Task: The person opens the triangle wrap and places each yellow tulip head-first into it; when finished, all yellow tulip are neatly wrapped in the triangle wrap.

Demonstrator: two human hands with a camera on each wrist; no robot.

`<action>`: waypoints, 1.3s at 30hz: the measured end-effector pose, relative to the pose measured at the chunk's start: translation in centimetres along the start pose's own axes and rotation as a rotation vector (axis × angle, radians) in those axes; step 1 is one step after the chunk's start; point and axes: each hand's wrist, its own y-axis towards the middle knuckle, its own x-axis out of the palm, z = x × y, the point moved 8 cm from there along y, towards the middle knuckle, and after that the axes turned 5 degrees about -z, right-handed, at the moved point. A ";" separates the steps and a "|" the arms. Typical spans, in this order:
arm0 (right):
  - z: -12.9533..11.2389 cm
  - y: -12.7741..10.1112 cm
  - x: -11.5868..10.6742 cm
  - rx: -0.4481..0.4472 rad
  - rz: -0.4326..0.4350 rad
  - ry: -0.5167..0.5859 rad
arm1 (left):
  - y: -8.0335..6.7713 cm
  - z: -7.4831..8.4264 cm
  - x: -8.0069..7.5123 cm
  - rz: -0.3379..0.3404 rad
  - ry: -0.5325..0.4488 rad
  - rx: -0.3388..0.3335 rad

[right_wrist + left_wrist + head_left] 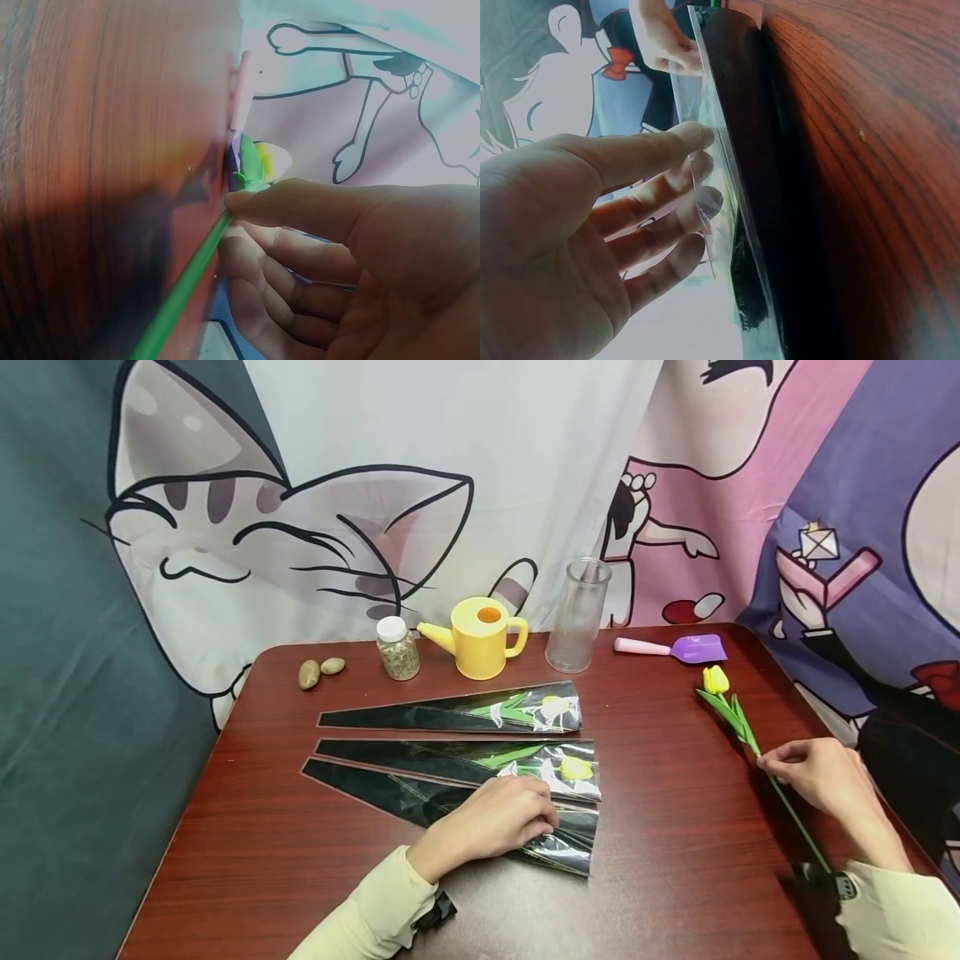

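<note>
At the table's right side my right hand (821,777) pinches the green stem of a yellow artificial tulip (716,680) between thumb and fingers. The flower head points away from me; in the right wrist view the stem (180,292) runs down past the thumb. My left hand (495,818) is over the nearest black-and-clear flower sleeve (375,781). In the left wrist view its thumb and fingertips pinch the clear film (705,202) at the edge. Beyond it lie a middle sleeve (420,752) and a far sleeve (420,716), each with a yellow tulip inside.
Along the back stand a jar of dried green bits (399,656), a yellow watering can (480,647) and a clear glass vase (576,627). A purple scoop (699,648) with a pink handle lies at back right, two brownish stone-like lumps (309,675) at back left.
</note>
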 end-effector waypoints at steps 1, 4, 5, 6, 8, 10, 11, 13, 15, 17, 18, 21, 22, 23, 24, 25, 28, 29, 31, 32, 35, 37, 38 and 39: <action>-0.1 0.0 0.0 -0.002 -0.001 0.001 | 0.0 0.0 0.0 0.000 0.000 0.000; -0.5 0.0 -0.1 -0.015 -0.001 0.002 | 0.0 0.0 0.0 0.001 -0.001 0.002; -0.6 -0.1 -0.1 -0.018 -0.003 0.009 | 0.0 0.0 0.0 0.002 -0.001 0.003; -0.6 -0.1 0.0 -0.018 -0.010 0.023 | 0.0 -0.1 0.0 0.003 -0.002 0.003; -0.6 -0.2 -0.1 -0.009 -0.024 0.066 | 0.0 -0.1 0.0 0.009 -0.009 0.003; -0.5 -0.5 0.2 0.018 -0.060 0.160 | 0.0 -0.2 -0.1 0.014 -0.012 0.003; -0.5 -0.6 0.3 0.032 -0.080 0.224 | 0.0 -0.2 0.0 0.015 -0.014 0.002; -0.5 -0.8 0.7 0.049 -0.111 0.365 | -0.1 -0.2 0.0 0.019 -0.018 0.001; -0.6 -1.1 1.3 0.049 -0.140 0.526 | -0.1 -0.2 -0.1 0.021 -0.020 0.001; -0.9 -1.3 1.8 0.030 -0.160 0.680 | -0.1 -0.1 -0.1 0.024 -0.027 0.002; -1.0 -1.5 2.0 0.023 -0.168 0.757 | 0.0 -0.1 -0.1 0.025 -0.030 0.002; -1.4 -2.0 2.6 0.022 -0.189 1.021 | 0.0 -0.1 -0.2 0.025 -0.044 0.001; -1.5 -2.2 2.8 0.024 -0.192 1.106 | 0.1 -0.1 -0.2 0.026 -0.047 -0.001; -1.7 -2.4 2.9 0.015 -0.196 1.200 | 0.1 -0.2 -0.2 0.025 -0.048 -0.002; -2.0 -2.6 3.1 0.007 -0.198 1.286 | 0.1 -0.2 -0.2 0.026 -0.051 -0.003; -2.3 -2.7 3.1 -0.006 -0.204 1.373 | 0.1 -0.2 -0.2 0.028 -0.052 -0.005; -3.2 -3.1 3.3 -0.040 -0.215 1.566 | 0.1 -0.4 -0.3 0.034 -0.052 -0.008; -3.5 -3.2 3.4 -0.046 -0.216 1.617 | 0.1 -0.4 -0.4 0.037 -0.052 -0.008; -3.8 -3.5 3.5 -0.045 -0.200 1.682 | 0.1 -0.4 -0.5 0.044 -0.058 -0.008; -4.0 -3.7 3.6 -0.043 -0.187 1.702 | 0.1 -0.4 -0.5 0.047 -0.060 -0.008; -4.4 -4.2 3.7 -0.063 -0.151 1.758 | 0.1 -0.5 -0.6 0.058 -0.071 -0.011; -4.6 -4.6 3.9 -0.083 -0.131 1.785 | 0.1 -0.5 -0.6 0.063 -0.073 -0.015; -4.7 -4.8 3.9 -0.093 -0.121 1.794 | 0.1 -0.5 -0.7 0.065 -0.072 -0.018; -4.8 -5.0 4.0 -0.104 -0.113 1.797 | 0.2 -0.5 -0.7 0.067 -0.072 -0.019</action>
